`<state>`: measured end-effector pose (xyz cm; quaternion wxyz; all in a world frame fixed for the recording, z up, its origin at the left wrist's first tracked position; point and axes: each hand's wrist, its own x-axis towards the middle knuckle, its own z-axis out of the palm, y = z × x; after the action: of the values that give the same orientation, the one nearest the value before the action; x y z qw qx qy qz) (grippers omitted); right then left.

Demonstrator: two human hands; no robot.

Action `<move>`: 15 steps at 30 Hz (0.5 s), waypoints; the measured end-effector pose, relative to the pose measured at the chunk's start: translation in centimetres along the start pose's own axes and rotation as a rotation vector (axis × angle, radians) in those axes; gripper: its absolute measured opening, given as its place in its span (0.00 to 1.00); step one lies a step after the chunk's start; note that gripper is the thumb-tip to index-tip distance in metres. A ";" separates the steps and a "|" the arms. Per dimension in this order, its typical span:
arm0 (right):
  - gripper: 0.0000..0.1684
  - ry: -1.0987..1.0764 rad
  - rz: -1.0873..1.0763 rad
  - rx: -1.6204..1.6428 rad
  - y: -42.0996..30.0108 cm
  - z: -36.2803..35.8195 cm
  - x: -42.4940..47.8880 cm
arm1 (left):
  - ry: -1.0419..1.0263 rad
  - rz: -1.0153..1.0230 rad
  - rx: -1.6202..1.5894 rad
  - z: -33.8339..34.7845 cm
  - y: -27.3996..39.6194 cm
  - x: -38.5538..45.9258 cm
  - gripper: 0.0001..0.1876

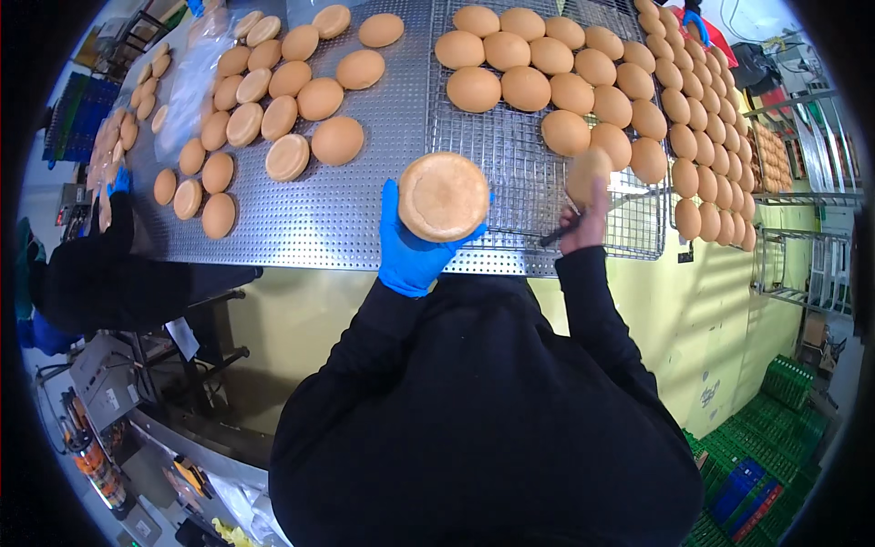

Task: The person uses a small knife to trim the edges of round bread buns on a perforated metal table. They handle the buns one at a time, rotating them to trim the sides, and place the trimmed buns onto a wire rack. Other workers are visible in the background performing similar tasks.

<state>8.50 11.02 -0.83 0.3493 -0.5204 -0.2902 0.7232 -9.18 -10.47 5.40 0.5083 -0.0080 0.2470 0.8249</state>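
My left hand [417,249], in a blue glove, holds up one round baked bun [443,198], its pale, flat, rimmed face towards me. My bare right hand [585,225] grips a slim tool with a dark handle [562,231]; its working end is too unclear to name. At that hand's fingertips is a blurred bun [588,174], and I cannot tell whether it is lifted off the rack. Beneath it lies a wire cooling rack [519,150] bearing rows of brown buns [571,94]. Left of the rack, more buns [338,140] lie on a perforated metal table [301,225], some with the flat face up.
Clear plastic bags [195,89] lie on the table's left part. A co-worker's blue-gloved hand [119,181] is at bagged buns on the left; another gloved hand [696,27] is at the far right. A second bun-covered rack [711,137] adjoins mine. Green crates [765,424] stand lower right.
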 end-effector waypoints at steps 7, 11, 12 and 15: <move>0.29 -0.414 -0.534 -0.734 -5.2 7.1 3.9 | 0.173 0.795 -0.009 -5.7 15.2 4.4 0.36; 0.42 -0.280 -0.983 -1.248 -5.3 6.0 9.7 | 0.346 0.964 0.992 -8.8 15.3 9.1 0.22; 0.46 -0.232 -0.925 -1.362 -4.6 5.1 11.3 | 0.254 0.876 1.086 -6.3 12.8 10.9 0.24; 0.54 -0.183 -0.850 -1.627 -3.0 4.5 11.4 | 0.030 0.607 1.381 0.2 5.5 16.3 0.28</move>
<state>2.41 21.72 -3.45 0.0876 -0.3960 -0.9024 0.1455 -21.62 1.22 3.46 0.1450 0.3698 0.7062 0.5861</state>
